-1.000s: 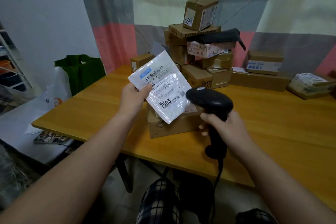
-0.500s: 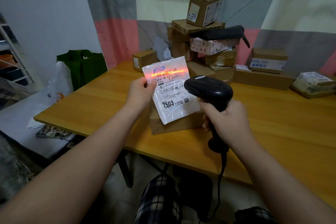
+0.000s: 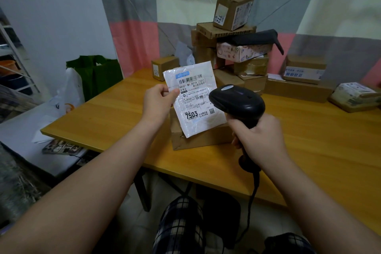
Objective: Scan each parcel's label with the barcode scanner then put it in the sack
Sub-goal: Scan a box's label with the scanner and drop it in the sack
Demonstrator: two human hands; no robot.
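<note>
Parcels stack on the counter (image 3: pixel 107 121) beyond both hands; a green sack (image 3: pixel 97 72) stands off its edge, past the left hand (image 3: pixel 158 102). That hand pinches a white parcel (image 3: pixel 198 99) upright by its side. Just beside it, the right hand (image 3: pixel 259 136) grips the barcode scanner (image 3: pixel 237 103). No beam shows, so aim squarely at the barcode (image 3: pixel 190 79) and hold the pouch flat.

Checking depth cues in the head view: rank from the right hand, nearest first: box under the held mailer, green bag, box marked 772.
1. Plain box, on the table just left of the right hand.
2. Box marked 772, top of the stack, behind.
3. Green bag, past the table's far left edge.
</note>
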